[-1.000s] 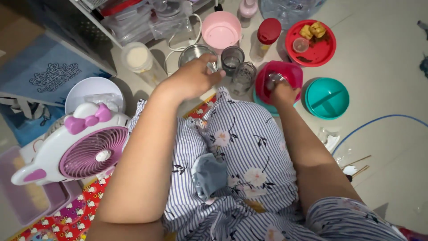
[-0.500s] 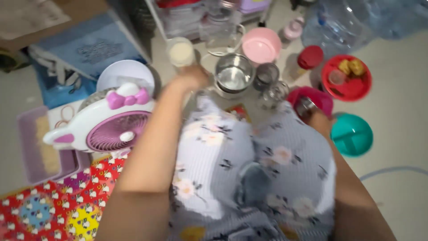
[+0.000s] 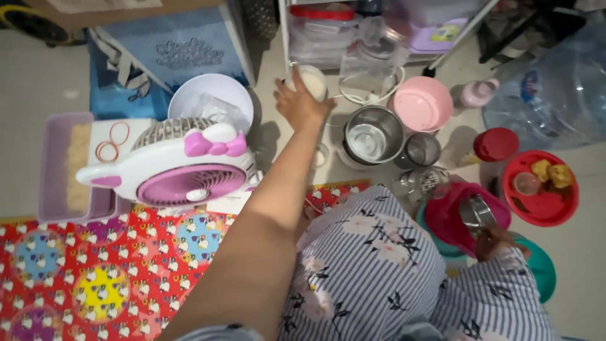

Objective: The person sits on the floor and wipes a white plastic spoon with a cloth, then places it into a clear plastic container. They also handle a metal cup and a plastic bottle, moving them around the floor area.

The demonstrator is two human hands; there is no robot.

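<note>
Left hand [image 3: 298, 101] has moved off the steel pot [image 3: 372, 134], now wrapped around the white-filled jar [image 3: 312, 81] just left of it. Right hand [image 3: 499, 241] grips a small metal cup [image 3: 475, 211] over the pink bowl [image 3: 451, 221], right of the pot.

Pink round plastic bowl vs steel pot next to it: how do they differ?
The pink round plastic bowl is matte, shallow and wide; the round steel pot is shiny, deeper and straight-walled. The pink bowl sits farther from the person, near the shelf; the steel pot sits closer, beside a small dark glass cup. Both stand upright on the floor, mouth up, with nothing visible inside, and no hand touches either.
</note>
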